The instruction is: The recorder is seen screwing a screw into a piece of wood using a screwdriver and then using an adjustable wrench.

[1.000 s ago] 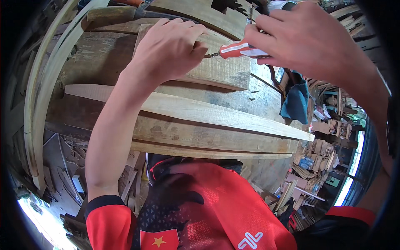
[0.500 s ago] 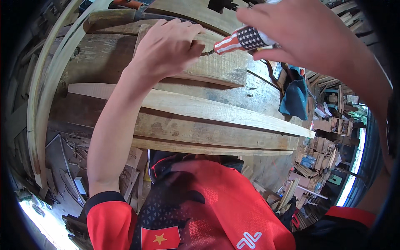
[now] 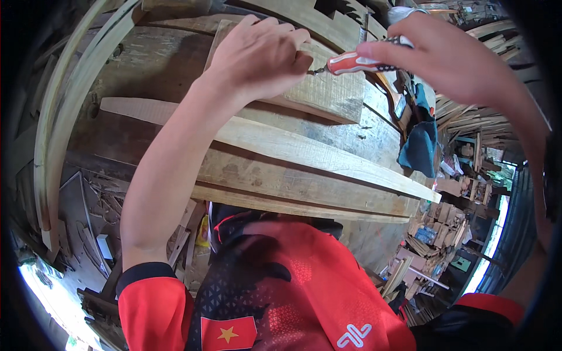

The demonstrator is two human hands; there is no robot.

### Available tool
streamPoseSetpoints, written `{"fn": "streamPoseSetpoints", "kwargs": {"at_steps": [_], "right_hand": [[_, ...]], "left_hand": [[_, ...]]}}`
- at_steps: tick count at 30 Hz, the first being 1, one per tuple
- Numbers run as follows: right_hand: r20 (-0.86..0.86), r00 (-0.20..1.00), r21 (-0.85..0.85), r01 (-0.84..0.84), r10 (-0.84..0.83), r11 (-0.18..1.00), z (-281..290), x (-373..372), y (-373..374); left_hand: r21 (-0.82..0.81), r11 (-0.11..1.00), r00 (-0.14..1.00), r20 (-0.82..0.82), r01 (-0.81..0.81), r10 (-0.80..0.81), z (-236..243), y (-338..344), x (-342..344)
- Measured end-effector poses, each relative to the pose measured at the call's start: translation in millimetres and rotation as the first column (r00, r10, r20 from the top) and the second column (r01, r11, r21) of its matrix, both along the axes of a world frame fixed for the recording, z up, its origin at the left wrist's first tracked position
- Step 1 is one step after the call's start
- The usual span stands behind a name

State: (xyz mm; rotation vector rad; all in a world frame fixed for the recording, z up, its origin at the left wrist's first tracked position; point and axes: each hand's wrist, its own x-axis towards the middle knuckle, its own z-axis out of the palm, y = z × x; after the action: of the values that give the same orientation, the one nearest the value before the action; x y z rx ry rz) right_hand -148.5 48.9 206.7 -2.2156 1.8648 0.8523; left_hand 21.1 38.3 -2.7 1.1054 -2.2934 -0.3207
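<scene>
My left hand (image 3: 257, 55) is closed in a fist, knuckles up, over a thick pale wooden block (image 3: 336, 96) on the workbench. What its fingers grip is hidden. My right hand (image 3: 442, 55) wraps round a tapered object (image 3: 346, 63) patterned in red and white stripes with white stars on dark. Its thin dark metal end (image 3: 318, 71) reaches to the thumb side of my left hand; whether they touch I cannot tell. Nearer me, a long, slender pale wood strip (image 3: 304, 149) with a tapered left end lies across the bench.
A blue cloth (image 3: 418, 149) hangs at the bench's right side, near a wooden-handled tool (image 3: 389, 90). Long bent wood strips (image 3: 50, 146) stand at the left. Stacked wood offcuts (image 3: 442, 225) fill the right, and scraps (image 3: 105, 205) lie at lower left.
My view has shifted, so both hands and the block sit a little further right. My right hand's fingers, spread apart before, are now closed round the striped object.
</scene>
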Motion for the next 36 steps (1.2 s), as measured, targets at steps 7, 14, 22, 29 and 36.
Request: {"fn": "streamPoseSetpoints", "kwargs": {"at_steps": [7, 14, 22, 29, 36], "right_hand": [[-0.396, 0.374, -0.034, -0.919, 0.839, 0.393, -10, -21, 16], [-0.188, 0.814, -0.038, -0.566, 0.550, 0.824, 6, 6, 9], [-0.081, 0.879, -0.087, -0.476, 0.470, 0.875, -5, -11, 18], [-0.491, 0.403, -0.029, -0.894, 0.773, 0.448, -8, -12, 26], [0.013, 0.933, -0.032, -0.360, 0.360, 0.932, -5, -9, 2]], "left_hand": [[-0.137, 0.990, 0.997, -0.065, 0.030, -0.039, -11, -3, 3], [-0.088, 0.996, 0.998, -0.059, -0.005, -0.001, -3, 1, -6], [-0.078, 0.997, 0.999, 0.029, -0.024, 0.026, -6, 0, 5], [-0.101, 0.994, 0.997, -0.075, -0.031, 0.023, -8, -1, 2], [-0.135, 0.988, 0.994, -0.088, -0.070, 0.059, -1, -2, 0]]}}
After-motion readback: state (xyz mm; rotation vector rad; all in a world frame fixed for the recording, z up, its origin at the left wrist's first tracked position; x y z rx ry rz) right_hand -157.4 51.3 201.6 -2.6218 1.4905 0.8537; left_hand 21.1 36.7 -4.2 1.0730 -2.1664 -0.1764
